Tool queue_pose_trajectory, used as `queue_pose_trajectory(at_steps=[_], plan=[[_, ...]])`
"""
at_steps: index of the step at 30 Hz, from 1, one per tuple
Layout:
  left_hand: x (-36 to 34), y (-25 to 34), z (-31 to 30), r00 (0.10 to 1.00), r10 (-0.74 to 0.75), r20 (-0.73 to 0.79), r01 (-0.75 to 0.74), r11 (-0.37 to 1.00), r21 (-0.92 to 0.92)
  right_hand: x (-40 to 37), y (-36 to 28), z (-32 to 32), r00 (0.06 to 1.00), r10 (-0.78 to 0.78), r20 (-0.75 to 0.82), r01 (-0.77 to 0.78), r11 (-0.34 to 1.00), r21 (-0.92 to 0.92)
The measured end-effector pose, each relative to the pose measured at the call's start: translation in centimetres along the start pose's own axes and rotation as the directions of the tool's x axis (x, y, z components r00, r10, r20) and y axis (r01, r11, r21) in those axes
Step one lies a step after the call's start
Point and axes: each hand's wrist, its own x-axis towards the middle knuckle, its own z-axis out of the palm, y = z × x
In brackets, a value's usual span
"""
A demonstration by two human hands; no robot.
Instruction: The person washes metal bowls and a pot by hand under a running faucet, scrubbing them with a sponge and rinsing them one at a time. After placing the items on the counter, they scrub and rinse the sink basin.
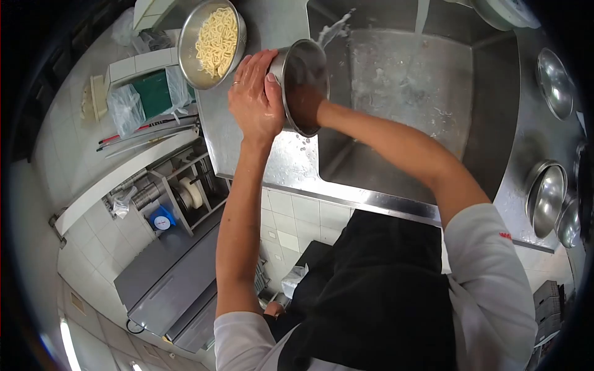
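Note:
A deep stainless-steel pot (314, 55) is tilted on its side at the sink's left edge, its mouth facing the basin. My left hand (257, 93), wet and wearing a ring, holds it from outside, fingers spread along its wall. Inside the pot is my right hand (307, 104), in shadow, with its fingers hidden. Water (337, 28) splashes from near the pot's upper rim into the sink (408, 105). Just left of the pot, a metal bowl (189, 52) contains pale yellow noodles (216, 43).
A stream of water (422, 18) falls into the basin from above. Several metal bowls (547, 198) stand on the right counter, and another container (504, 12) sits at the top right. Below left are a blue scale (162, 219) and a grey steel cabinet (167, 290).

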Motion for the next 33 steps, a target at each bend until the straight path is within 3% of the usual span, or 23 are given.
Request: queue_pose_trajectory(at_steps=[1,3,5,7,8,9,10,13,14,15,16,17,18,21,24,25,28,29,30,31,33], plan=[[-0.3,0.1,0.0,0.999,-0.042,0.0,0.042,0.999,0.01,0.6,-0.7,1.9,0.992,0.094,-0.087,-0.08,0.985,0.15],[-0.1,0.1,-0.2,0.997,-0.076,0.027,0.076,0.997,-0.007,1.8,-1.5,5.1,0.834,0.106,-0.541,0.112,0.929,0.354],[-0.1,0.1,-0.2,0.997,-0.065,0.031,0.065,0.998,-0.004,2.0,-2.0,5.6,0.726,0.112,-0.678,0.299,0.837,0.459],[-0.2,0.3,-0.5,0.998,-0.059,0.039,0.059,0.998,0.004,1.1,-2.5,5.0,0.734,0.022,-0.679,0.36,0.835,0.416],[-0.7,0.6,-0.7,0.997,-0.058,0.047,0.058,0.998,0.01,0.4,-1.4,4.3,0.821,-0.117,-0.558,0.284,0.933,0.221],[-1.2,0.7,-0.9,0.996,-0.06,0.065,0.059,0.998,0.015,-0.7,-0.4,2.6,0.916,-0.25,-0.313,0.221,0.967,-0.126],[-2.1,0.9,-1.0,0.994,-0.063,0.094,0.062,0.998,0.014,-1.1,0.8,1.1,0.94,-0.316,-0.129,0.265,0.914,-0.308],[-2.5,1.1,-0.8,0.998,-0.065,0.024,0.064,0.997,0.031,2.0,4.3,1.6,0.846,-0.318,-0.428,0.366,0.93,0.032],[-2.7,1.3,-0.9,0.996,-0.087,0.03,0.085,0.995,0.046,2.1,2.9,3.4,0.842,-0.325,-0.431,0.375,0.927,0.034],[-2.5,1.3,-0.8,0.994,-0.105,0.025,0.103,0.993,0.057,1.5,0.2,5.1,0.724,-0.144,-0.675,0.068,0.988,-0.137],[-2.5,1.0,-0.8,0.994,-0.109,0.021,0.108,0.992,0.059,1.0,-2.6,6.7,0.493,-0.031,-0.869,-0.279,0.941,-0.192],[-2.9,0.8,-1.1,0.995,-0.101,0.012,0.101,0.994,0.029,1.1,-4.2,7.2,0.583,0.205,-0.787,0.05,0.957,0.286],[-3.0,0.8,-1.2,0.996,-0.086,0.002,0.086,0.996,-0.001,1.1,-5.9,7.5,0.631,0.426,-0.648,0.294,0.642,0.708],[-2.6,0.8,-0.9,0.996,-0.086,-0.006,0.086,0.996,0.0,0.7,-4.7,7.2,0.599,0.026,-0.8,0.344,0.894,0.286],[-2.9,0.6,-1.1,0.998,-0.069,0.016,0.069,0.998,-0.001,-0.8,-0.6,6.0,0.561,-0.403,-0.723,0.367,0.904,-0.218],[-3.5,0.7,-1.4,0.996,-0.082,0.026,0.082,0.997,0.001,-2.6,2.1,2.4,0.794,-0.532,-0.295,0.423,0.831,-0.36],[-3.0,1.0,-0.9,0.998,-0.068,0.011,0.068,0.997,-0.036,-0.8,2.6,0.1,0.833,-0.461,-0.306,0.295,0.838,-0.46],[-3.0,1.1,-1.1,0.996,-0.082,0.018,0.082,0.996,-0.018,-0.9,0.9,1.1,0.893,-0.366,-0.263,0.168,0.811,-0.561],[-2.8,0.9,-1.2,0.995,-0.097,0.023,0.097,0.995,0.004,1.1,-0.6,4.0,0.89,-0.37,-0.268,0.165,0.807,-0.567],[-2.3,0.5,-1.3,0.998,-0.053,0.021,0.053,0.998,-0.039,3.6,-2.0,8.0,0.626,-0.376,-0.684,-0.32,0.676,-0.664],[-2.8,0.1,-1.5,0.995,-0.093,0.024,0.094,0.994,-0.053,3.1,-3.3,10.5,0.202,-0.479,-0.854,-0.722,0.517,-0.461]])
